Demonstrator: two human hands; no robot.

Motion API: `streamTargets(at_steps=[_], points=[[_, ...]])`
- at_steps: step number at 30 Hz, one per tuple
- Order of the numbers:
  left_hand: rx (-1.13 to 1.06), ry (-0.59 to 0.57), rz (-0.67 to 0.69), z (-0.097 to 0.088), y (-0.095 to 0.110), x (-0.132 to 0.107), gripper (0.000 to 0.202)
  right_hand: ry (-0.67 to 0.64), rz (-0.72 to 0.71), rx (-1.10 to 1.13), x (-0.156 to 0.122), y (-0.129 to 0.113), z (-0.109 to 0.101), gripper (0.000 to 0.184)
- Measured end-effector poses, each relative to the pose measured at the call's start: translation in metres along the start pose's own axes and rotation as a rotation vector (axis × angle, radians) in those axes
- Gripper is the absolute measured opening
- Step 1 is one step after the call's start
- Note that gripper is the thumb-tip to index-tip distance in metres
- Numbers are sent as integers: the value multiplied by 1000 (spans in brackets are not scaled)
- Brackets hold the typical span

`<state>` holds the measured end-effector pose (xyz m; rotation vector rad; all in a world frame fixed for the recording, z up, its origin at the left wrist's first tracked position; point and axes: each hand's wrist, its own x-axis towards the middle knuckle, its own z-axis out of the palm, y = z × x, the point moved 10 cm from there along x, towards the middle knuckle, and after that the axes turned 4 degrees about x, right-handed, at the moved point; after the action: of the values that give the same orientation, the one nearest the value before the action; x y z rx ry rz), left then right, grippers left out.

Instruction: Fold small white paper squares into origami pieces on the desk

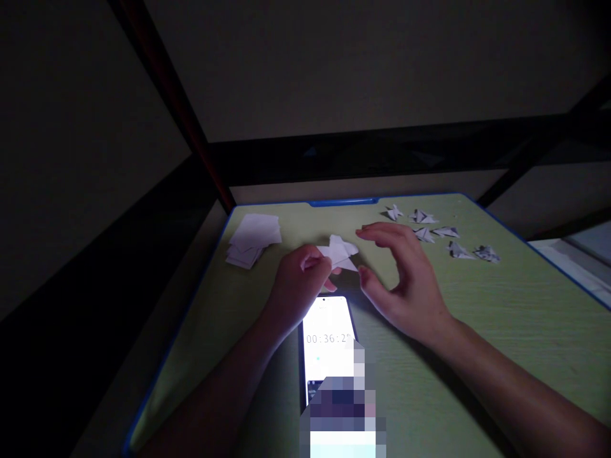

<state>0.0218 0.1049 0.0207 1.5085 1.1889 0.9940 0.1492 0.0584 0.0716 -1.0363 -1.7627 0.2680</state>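
Note:
My left hand [298,286] is closed, pinching a folded white paper piece [341,251] just above the green table [501,305]. My right hand [405,277] hovers to the right of the paper with its fingers spread and curved, holding nothing, its thumb close to the paper's lower edge. A lit phone [329,340] showing a timer lies flat on the table under and between both hands.
A stack of white paper squares [252,240] sits at the table's far left. Several finished folded paper shapes [442,236] lie at the far right. The table has a blue rim [344,201]; dark metal frame bars [382,152] stand behind it. The room is dim.

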Motion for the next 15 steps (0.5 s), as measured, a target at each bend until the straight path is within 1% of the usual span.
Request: streamTargets(at_steps=[3, 5, 7, 9, 11, 15], points=[[14, 21, 9, -1, 1, -1, 11, 20, 229, 165, -2, 26, 5, 27], [22, 14, 25, 1, 1, -2, 10, -21, 381, 268, -7, 42, 15, 19], [33, 7, 46, 3, 0, -2, 10, -83, 486, 368, -12, 51, 27, 17], [52, 5, 61, 4, -1, -2, 10, -122, 550, 449, -16, 56, 34, 17], [79, -5, 82, 6, -1, -3, 9, -118, 586, 512, -18, 58, 35, 17], [122, -23, 99, 9, 1, -3, 10, -103, 601, 589, -18, 58, 35, 14]])
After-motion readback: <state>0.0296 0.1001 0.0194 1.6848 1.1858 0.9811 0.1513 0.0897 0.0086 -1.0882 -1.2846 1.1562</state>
